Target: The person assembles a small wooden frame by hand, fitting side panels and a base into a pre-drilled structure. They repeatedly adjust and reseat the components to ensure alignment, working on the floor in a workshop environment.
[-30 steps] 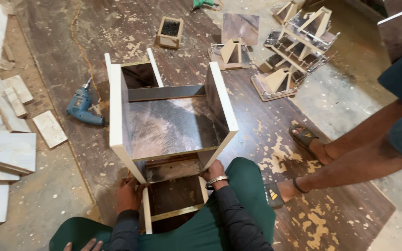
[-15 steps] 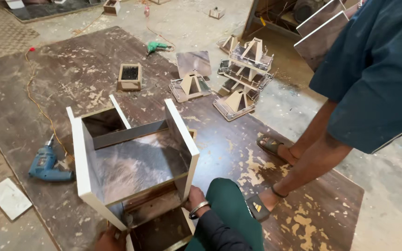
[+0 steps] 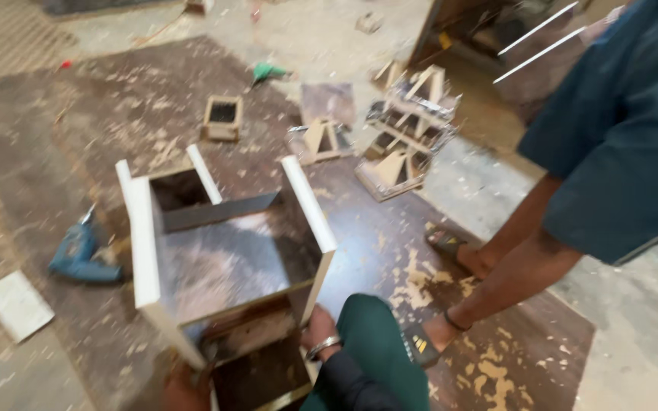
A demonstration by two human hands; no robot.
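An open wooden cabinet box (image 3: 222, 251) with white edges and a dark laminate inside lies on the floor in front of me. My right hand (image 3: 318, 327), with a metal bracelet on the wrist, rests against the box's near right corner. My left hand (image 3: 184, 388) grips the box's near lower left edge, partly cut off by the frame's bottom. My green-trousered knee (image 3: 378, 342) is just right of the box.
Another person in a dark blue shirt (image 3: 618, 144) stands at right, sandalled feet (image 3: 436, 335) on the brown floor board. A blue power drill (image 3: 78, 255) lies left. White panel offcuts (image 3: 17, 304), a small wooden frame (image 3: 222, 118) and triangular brackets (image 3: 401, 144) lie around.
The view has swung up and to the right, so the box sits lower left and more of the standing person shows. Both my hands stay on the box's near end.
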